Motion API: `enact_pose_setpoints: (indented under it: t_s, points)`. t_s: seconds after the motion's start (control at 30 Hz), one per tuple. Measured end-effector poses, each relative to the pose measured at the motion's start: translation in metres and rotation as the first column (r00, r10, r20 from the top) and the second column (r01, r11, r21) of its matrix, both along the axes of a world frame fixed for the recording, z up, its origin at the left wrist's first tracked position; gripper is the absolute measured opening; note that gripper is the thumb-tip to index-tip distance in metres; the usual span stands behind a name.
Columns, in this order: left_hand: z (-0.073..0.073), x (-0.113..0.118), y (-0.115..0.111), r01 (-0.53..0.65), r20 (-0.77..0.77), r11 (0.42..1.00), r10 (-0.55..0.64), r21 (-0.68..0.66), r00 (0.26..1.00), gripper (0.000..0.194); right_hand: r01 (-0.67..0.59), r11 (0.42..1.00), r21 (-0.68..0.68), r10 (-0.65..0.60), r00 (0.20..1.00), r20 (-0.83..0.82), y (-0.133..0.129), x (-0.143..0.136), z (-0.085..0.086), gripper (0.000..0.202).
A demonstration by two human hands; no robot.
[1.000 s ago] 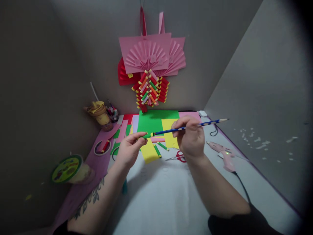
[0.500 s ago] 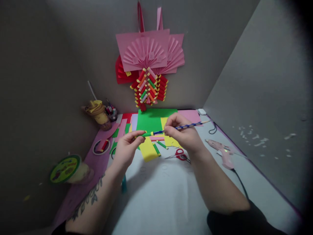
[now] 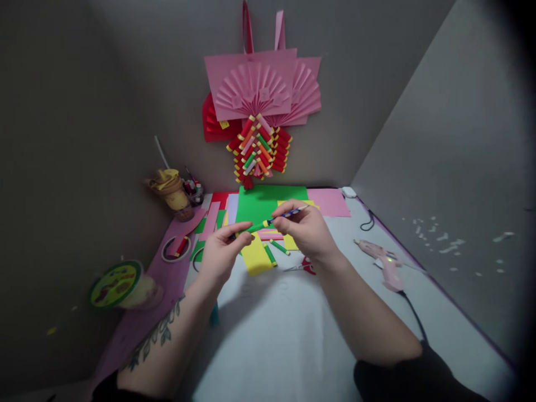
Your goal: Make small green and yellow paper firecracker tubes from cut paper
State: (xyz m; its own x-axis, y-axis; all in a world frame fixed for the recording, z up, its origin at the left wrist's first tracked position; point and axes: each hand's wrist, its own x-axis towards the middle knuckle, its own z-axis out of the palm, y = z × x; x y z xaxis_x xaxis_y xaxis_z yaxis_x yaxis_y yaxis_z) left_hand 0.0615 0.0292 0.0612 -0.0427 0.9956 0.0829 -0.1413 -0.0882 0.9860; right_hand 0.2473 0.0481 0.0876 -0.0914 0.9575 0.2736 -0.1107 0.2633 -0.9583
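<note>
My left hand point(image 3: 218, 252) pinches a small green paper roll point(image 3: 257, 226) with yellow ends between thumb and fingers, above the table. My right hand point(image 3: 307, 229) grips a blue-and-white patterned pencil point(image 3: 295, 211). One end of the pencil sits in the roll's right opening, and its other end sticks out past my right fingers. Below my hands lie two more green paper rolls point(image 3: 279, 247) with yellow ends, on and beside a yellow paper sheet point(image 3: 256, 261). Red-handled scissors point(image 3: 309, 265) lie under my right wrist, partly hidden by it.
A pink hot glue gun point(image 3: 383, 259) with a lit green light lies at right, its cord running frontward. At left stand two drink cups point(image 3: 121, 287) and a tape roll point(image 3: 164, 254). Coloured paper point(image 3: 268, 202) covers the back; paper fans point(image 3: 251, 84) hang on the wall.
My right hand has moved slightly left toward the roll. Much less of the pencil now shows, both between hand and roll and beyond my fingers. The view has shifted slightly.
</note>
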Motion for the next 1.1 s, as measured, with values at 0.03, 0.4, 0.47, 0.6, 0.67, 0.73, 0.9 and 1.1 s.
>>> enact_pose_setpoints:
  t_s: [0.03, 0.4, 0.47, 0.6, 0.67, 0.73, 0.9, 1.1]
  points:
    - [0.002, 0.0, -0.001, 0.001, -0.039, 1.0, -0.001, 0.02, 0.999, 0.032, -0.005, 1.0, 0.003, 0.005, 1.0, -0.019, 0.001, 0.0, -0.001, 0.035]
    - [0.009, -0.001, -0.005, 0.299, -0.537, 0.943, -0.178, 0.147, 0.825, 0.022, -0.054, 0.998, 0.031, 0.054, 0.998, -0.014, 0.004, 0.001, -0.011, 0.032]
    - [0.009, -0.001, -0.007, 0.364, -0.489, 0.926, -0.272, 0.102, 0.829, 0.018, -0.085, 0.996, 0.029, 0.085, 0.996, 0.013, 0.003, 0.0, -0.009, 0.031]
    - [0.012, -0.001, -0.012, 0.501, -0.427, 0.865, -0.445, 0.023, 0.787, 0.024, -0.17, 0.985, 0.015, 0.169, 0.984, 0.058, -0.003, -0.005, -0.003, 0.03]
    - [0.013, -0.001, -0.014, 0.494, -0.523, 0.87, -0.417, 0.009, 0.744, 0.024, -0.205, 0.979, 0.004, 0.204, 0.977, 0.062, -0.005, -0.008, -0.001, 0.028]
    - [0.014, 0.001, -0.014, 0.461, -0.628, 0.887, -0.353, 0.01, 0.693, 0.024, -0.227, 0.974, -0.003, 0.227, 0.973, 0.049, -0.007, -0.01, -0.001, 0.027]
    - [0.012, 0.003, -0.012, 0.456, -0.72, 0.886, -0.262, 0.086, 0.643, 0.025, -0.261, 0.964, -0.041, 0.262, 0.965, 0.014, -0.007, -0.011, -0.003, 0.028]
    - [0.01, 0.002, -0.012, 0.5, -0.775, 0.862, -0.262, 0.08, 0.576, 0.024, -0.238, 0.97, -0.058, 0.239, 0.971, 0.009, -0.013, -0.012, 0.002, 0.029]
